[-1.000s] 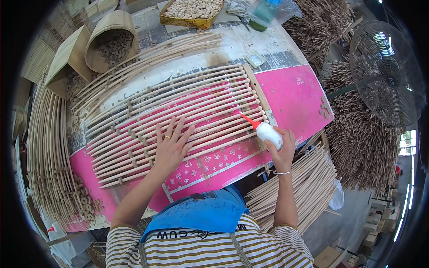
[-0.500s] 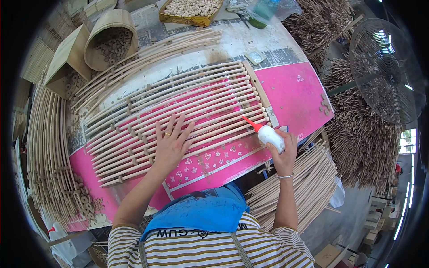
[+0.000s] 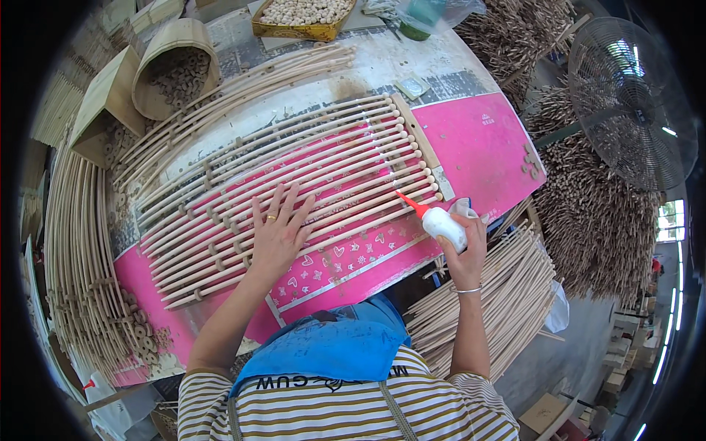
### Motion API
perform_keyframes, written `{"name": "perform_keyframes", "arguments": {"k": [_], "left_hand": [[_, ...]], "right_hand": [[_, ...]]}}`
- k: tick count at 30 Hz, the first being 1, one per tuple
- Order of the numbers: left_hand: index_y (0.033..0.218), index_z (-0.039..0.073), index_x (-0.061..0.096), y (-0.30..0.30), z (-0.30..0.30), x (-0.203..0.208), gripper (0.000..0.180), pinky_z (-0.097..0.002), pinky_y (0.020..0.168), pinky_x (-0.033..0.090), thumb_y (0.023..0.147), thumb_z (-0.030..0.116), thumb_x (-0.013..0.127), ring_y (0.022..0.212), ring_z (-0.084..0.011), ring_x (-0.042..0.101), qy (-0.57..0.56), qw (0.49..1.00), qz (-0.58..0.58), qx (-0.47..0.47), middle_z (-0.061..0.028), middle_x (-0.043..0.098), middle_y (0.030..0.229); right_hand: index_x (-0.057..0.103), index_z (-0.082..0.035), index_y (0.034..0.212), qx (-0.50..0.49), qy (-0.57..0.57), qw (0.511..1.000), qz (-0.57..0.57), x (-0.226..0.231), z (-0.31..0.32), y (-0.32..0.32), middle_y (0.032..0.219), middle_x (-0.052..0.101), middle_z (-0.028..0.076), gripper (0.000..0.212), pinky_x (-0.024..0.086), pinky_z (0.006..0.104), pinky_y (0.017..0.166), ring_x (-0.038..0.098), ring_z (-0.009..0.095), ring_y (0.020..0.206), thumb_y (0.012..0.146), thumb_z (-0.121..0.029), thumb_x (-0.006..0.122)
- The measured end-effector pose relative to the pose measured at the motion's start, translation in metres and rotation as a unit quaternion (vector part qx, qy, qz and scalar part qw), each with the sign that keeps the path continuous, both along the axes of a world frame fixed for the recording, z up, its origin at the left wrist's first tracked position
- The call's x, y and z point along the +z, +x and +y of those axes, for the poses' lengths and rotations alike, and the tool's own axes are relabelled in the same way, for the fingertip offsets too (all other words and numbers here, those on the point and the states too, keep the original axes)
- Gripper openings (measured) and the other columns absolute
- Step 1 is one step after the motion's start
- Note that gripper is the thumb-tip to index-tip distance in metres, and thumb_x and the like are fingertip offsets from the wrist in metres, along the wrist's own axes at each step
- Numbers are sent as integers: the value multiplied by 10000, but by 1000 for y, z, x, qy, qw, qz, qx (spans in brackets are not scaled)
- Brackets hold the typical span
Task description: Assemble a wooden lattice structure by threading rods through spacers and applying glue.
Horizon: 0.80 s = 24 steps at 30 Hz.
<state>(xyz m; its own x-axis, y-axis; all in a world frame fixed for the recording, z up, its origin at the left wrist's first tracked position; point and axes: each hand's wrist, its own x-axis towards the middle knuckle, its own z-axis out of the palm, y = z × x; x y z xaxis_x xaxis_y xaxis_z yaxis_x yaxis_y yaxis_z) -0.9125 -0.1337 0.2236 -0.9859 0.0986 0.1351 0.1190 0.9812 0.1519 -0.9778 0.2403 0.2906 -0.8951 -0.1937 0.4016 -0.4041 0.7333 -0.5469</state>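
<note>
A row of thin wooden rods (image 3: 323, 159) lies across the pink sheet, each with a round ball at its right end. Those ends line up beside a wooden strip (image 3: 418, 136). My left hand (image 3: 279, 234) rests on the nearer rods, fingers spread, a ring on one finger. In my right hand (image 3: 468, 250) is a white glue bottle (image 3: 445, 229), tilted, its red nozzle (image 3: 410, 202) pointing left at the rods near their ball ends. A crumpled pale cloth or wrap (image 3: 465, 209) shows by that hand. Small wooden rings (image 3: 215, 219) sit on the rods toward the left.
A wooden barrel (image 3: 158, 55) and a wooden box (image 3: 92, 110) hold small rings at the far left. A yellow tray (image 3: 298, 31) of wooden balls stands at the back. Loose rods (image 3: 489, 294) lie at right, below a large fan (image 3: 625, 95). Bundled rods (image 3: 81, 257) line the left edge.
The view has shifted slightly. The glue bottle stays in my right hand with its nozzle near the rods, and my left hand remains spread on them.
</note>
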Motion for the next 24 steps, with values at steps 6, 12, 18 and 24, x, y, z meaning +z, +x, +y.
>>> {"name": "perform_keyframes", "arguments": {"k": [6,12,18,24], "left_hand": [[1619,251,425,0,0,0,572,-643,1277,13,1066,366,519,1629,-291,137,0,1000,3,0,-64,248,1740],[1624,258,417,0,0,-2,571,-640,1280,10,1072,373,508,1628,-286,144,-6,1000,0,2,-59,254,1739],[1611,269,438,0,0,-5,601,-670,1269,36,1034,355,584,1624,-295,155,4,1000,10,4,-55,270,1734],[1611,264,439,0,0,-6,597,-660,1270,43,1037,356,578,1623,-295,164,1,1000,16,3,-57,272,1733]], "right_hand": [[673,-49,1184,-10,-40,999,-22,-1,0,8,1065,634,130,488,481,433,922,595,343,1026,735,-109,853],[670,-53,1186,-28,-11,1000,4,3,8,15,1071,632,127,498,482,431,917,591,336,1024,725,-102,853],[669,-54,1187,-21,-13,1000,-11,-3,10,19,1080,629,131,499,483,428,914,586,341,1027,724,-96,851],[672,-49,1202,-32,-48,998,-24,-3,17,25,1063,625,130,517,483,425,911,588,337,1025,719,-95,850]]}}
